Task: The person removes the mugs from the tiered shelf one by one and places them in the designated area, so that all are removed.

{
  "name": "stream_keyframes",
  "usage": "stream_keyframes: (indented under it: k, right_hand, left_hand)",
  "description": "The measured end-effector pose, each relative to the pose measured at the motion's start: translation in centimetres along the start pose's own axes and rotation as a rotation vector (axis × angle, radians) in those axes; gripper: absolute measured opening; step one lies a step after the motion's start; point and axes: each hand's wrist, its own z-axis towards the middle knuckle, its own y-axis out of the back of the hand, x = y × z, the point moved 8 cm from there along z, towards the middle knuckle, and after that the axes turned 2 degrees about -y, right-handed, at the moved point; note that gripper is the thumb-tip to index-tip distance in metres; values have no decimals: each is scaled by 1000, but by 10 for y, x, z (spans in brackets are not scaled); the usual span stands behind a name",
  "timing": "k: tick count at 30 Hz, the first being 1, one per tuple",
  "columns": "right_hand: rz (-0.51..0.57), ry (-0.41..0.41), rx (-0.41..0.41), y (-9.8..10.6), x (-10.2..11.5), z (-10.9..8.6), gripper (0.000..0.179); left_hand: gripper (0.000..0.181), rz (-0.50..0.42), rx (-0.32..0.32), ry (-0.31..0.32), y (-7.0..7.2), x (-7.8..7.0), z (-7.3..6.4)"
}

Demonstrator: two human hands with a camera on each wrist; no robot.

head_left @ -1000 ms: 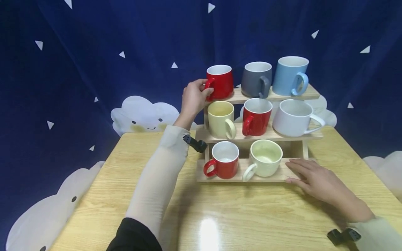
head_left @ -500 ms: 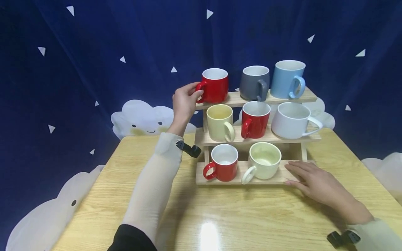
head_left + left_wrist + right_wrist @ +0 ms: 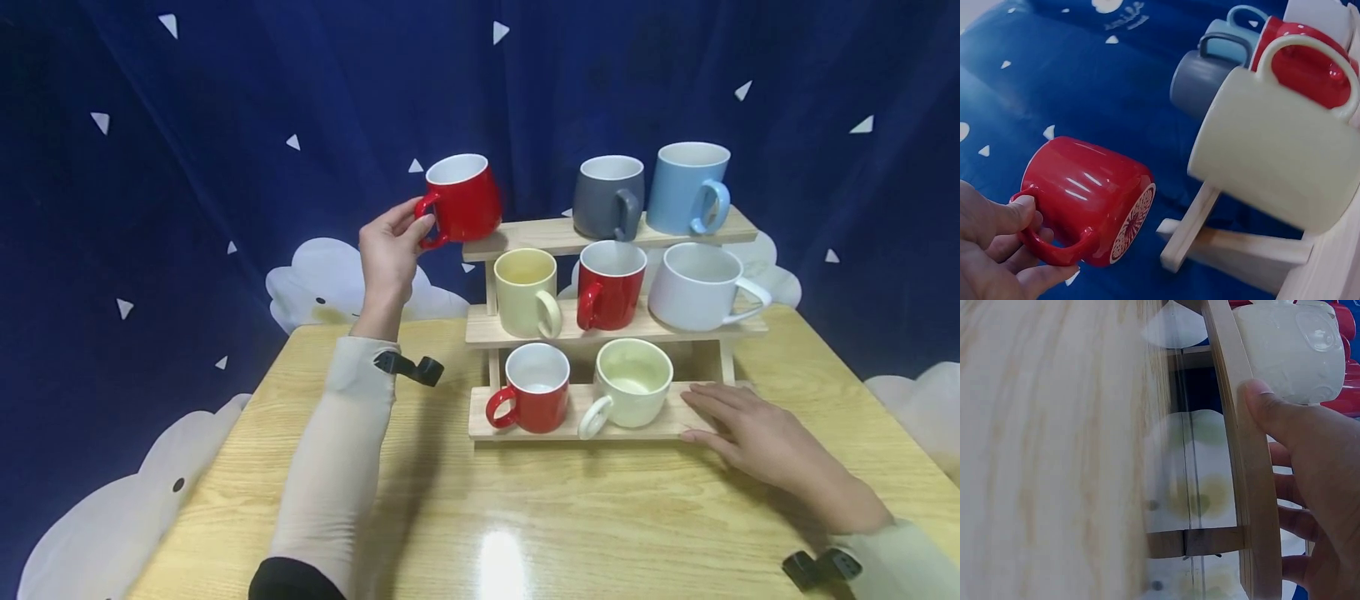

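Head view: red mug point(image 3: 469, 202) right of left hand point(image 3: 388, 257), handle point(image 3: 1059, 255) pinched.

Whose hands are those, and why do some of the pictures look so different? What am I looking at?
There's no robot here, just one person's two hands. The wide picture comes from a camera on the person's head. The two close-up ones come from little black cameras on the wrists, each looking at one hand.

On the wooden table stands a wooden rack with three shelves. On top are a grey mug and a blue mug. Below are more mugs: yellow, red and white in the middle, red and pale green at the bottom.

The left hand holds a red mug by its handle, in the air beside the top shelf. The right hand rests on the bottom shelf.
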Motion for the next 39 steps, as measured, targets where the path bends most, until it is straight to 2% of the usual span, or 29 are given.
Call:
stream_keyframes:
  k: [6, 11, 21, 27, 34, 39]
  right_hand:
    - [-1, -8, 10, -1, -1, 1, 60]
    - [-3, -8, 15, 1, 0, 1, 61]
    - [-5, -13, 20, 0, -1, 1, 61]
    - [-2, -3, 12, 0, 0, 1, 61]
    - [-4, -1, 6, 3, 2, 1, 61]
    - [-4, -3, 12, 2, 2, 1, 61]
  left_hand:
    - [37, 20, -61, -3, 28, 5, -2]
    - [36, 21, -101, 20, 48, 13, -5]
    - [35, 67, -157, 51, 79, 36, -10]
    - [35, 29, -171, 98, 88, 58, -16]
    - [33, 20, -176, 109, 92, 85, -26]
    - [34, -20, -168, 140, 94, 105, -34]
